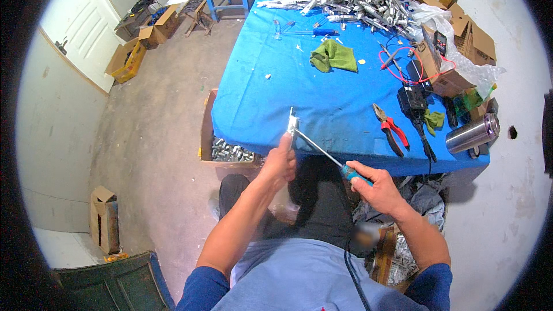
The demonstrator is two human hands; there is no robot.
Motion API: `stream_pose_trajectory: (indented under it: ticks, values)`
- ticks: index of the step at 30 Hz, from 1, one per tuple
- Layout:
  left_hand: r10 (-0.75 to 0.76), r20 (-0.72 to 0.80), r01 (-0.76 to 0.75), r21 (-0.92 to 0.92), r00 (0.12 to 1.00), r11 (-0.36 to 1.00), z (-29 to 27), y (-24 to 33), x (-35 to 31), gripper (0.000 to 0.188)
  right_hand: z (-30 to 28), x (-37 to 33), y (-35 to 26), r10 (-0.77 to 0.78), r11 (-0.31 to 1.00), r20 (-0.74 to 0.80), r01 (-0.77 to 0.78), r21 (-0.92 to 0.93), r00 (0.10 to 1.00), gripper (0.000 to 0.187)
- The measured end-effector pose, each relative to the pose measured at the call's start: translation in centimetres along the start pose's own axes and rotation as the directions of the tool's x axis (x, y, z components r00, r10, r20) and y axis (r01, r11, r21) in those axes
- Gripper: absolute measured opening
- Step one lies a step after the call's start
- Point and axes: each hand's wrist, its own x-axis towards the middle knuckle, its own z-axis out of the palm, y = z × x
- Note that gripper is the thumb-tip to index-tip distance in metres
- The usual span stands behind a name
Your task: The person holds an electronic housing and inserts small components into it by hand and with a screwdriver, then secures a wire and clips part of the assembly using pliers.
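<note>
The small silvery part [293, 125] near the frame's centre is pinched in the left hand [279, 165], apparently its only support, so the screwdriver [324, 153] clasped in the right hand [378, 190], lower right of centre, could skid off, jabbing the left hand or knocking the part off the blue table [253, 98].

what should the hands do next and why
Probably give the screwdriver a small, gentle turn: the right hand grips its handle, its tip appears to meet the slim metal part, and the left hand holds that part by its lower end.
</note>
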Motion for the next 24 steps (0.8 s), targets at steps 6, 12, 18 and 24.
stream_pose_trajectory:
  ticks: [6, 12, 18, 24]
  values:
    - [0.008, -0.026, -0.008, 0.003, 1.0, 1.0, 0.1, -0.2, -0.1, 0.06, 1.0, 0.0, 1.4, 0.05, 0.986, -0.024, -0.046, 0.16, 0.998, 0.041]
    - [0.001, -0.032, -0.001, -0.005, 0.999, 1.0, 0.4, -0.2, -0.4, 0.06, 0.6, 0.0, 0.8, 0.04, 0.995, 0.008, -0.04, 0.093, 0.999, 0.041]
    - [-0.005, -0.017, 0.004, -0.015, 1.0, 1.0, 0.4, -0.1, -0.5, 0.059, 0.6, 0.0, 0.7, 0.05, 0.989, 0.005, -0.05, 0.136, 0.999, 0.041]
    - [0.011, -0.013, -0.011, -0.034, 1.0, 0.999, 0.5, -0.2, -0.5, 0.059, 0.6, 0.6, 1.2, 0.094, 0.963, 0.019, -0.095, 0.252, 0.995, 0.04]
